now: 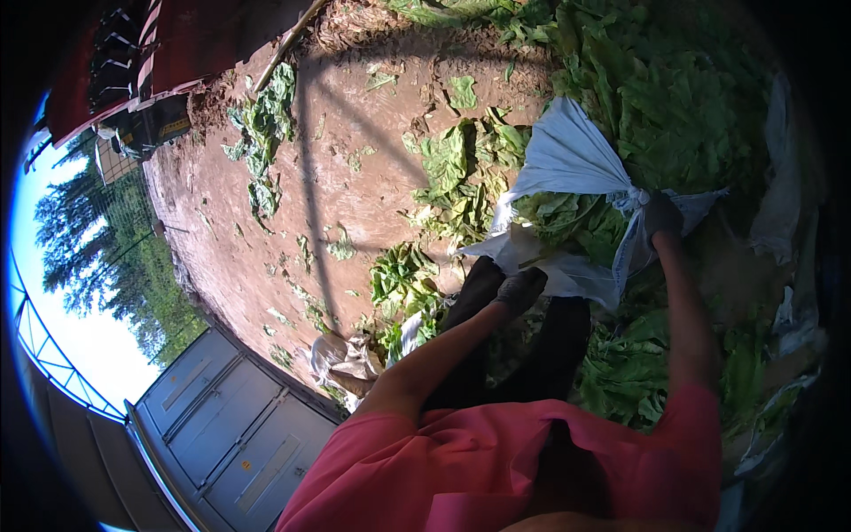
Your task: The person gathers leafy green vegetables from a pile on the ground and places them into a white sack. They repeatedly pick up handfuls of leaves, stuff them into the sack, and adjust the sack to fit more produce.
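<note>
Before my legs lies a white woven sheet (pixel 565 149) wrapped over a heap of large green leaves (pixel 572 216). Two of its parts meet in a gathered knot (pixel 628 198). My right hand (pixel 663 214), in a dark glove, is closed on the sheet at that knot. Nearer my knees, my left hand (pixel 523 290), also gloved, is curled at the thin near edge of the sheet and appears to grip it. A loose flap of the sheet spreads between the hands. The fingertips of both hands are mostly hidden.
A large leaf pile (pixel 671 100) rises at the upper right. Leaves lie scattered over the earthen floor (pixel 372 193). A crumpled pale sack (pixel 342 362) rests left of my legs. Red machinery (pixel 193 46) stands upper left, a pole (pixel 289 43) beside it, and grey metal doors (pixel 233 425) lower left.
</note>
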`<state>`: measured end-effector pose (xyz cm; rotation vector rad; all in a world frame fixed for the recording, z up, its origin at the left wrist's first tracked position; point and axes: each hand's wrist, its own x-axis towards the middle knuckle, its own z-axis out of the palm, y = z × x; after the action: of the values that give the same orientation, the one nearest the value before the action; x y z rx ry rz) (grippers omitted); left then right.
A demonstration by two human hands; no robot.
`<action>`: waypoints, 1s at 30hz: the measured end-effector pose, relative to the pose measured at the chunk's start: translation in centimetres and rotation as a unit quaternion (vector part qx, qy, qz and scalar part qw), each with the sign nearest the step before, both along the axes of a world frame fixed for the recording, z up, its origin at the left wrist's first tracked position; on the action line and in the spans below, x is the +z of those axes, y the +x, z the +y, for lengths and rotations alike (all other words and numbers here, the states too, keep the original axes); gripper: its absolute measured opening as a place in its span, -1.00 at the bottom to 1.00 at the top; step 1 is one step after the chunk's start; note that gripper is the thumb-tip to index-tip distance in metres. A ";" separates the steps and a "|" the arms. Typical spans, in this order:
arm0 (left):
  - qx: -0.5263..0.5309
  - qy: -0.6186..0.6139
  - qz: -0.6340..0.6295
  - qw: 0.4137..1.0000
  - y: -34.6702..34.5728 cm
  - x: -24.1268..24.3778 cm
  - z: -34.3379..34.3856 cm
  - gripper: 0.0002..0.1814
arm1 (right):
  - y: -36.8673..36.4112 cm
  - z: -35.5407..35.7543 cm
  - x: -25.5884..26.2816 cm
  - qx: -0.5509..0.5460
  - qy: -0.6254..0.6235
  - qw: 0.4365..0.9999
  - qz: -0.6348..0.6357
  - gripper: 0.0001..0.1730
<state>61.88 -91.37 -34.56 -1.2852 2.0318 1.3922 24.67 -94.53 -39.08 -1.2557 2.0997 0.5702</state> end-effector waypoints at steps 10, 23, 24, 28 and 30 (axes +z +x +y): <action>0.138 0.059 -0.012 0.989 0.1 1.9 0.3 -0.74 | 2.4 -1.3 0.0 -0.067 0.039 0.997 -0.027 -0.38; 0.181 0.148 0.103 0.967 -9.8 -3.0 -5.9 -0.73 | -1.3 3.5 2.5 -0.165 -0.253 0.951 -0.066 -0.73; 0.167 0.151 0.101 0.969 -11.5 -2.6 -6.7 -0.73 | -1.1 4.0 3.6 -0.248 -0.302 0.918 -0.074 -0.72; 0.047 0.093 0.179 0.978 -17.1 -3.3 -8.2 -0.76 | -0.5 11.4 2.1 -0.565 -0.438 0.689 -0.116 -0.79; 0.036 0.078 0.189 0.978 -19.4 -4.3 -8.2 -0.75 | 0.4 14.8 2.3 -0.690 -0.465 0.535 -0.143 -0.77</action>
<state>42.44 -99.61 -38.87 -1.1011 2.0694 1.9116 25.07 -79.76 -36.75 0.3329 2.2555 -1.4913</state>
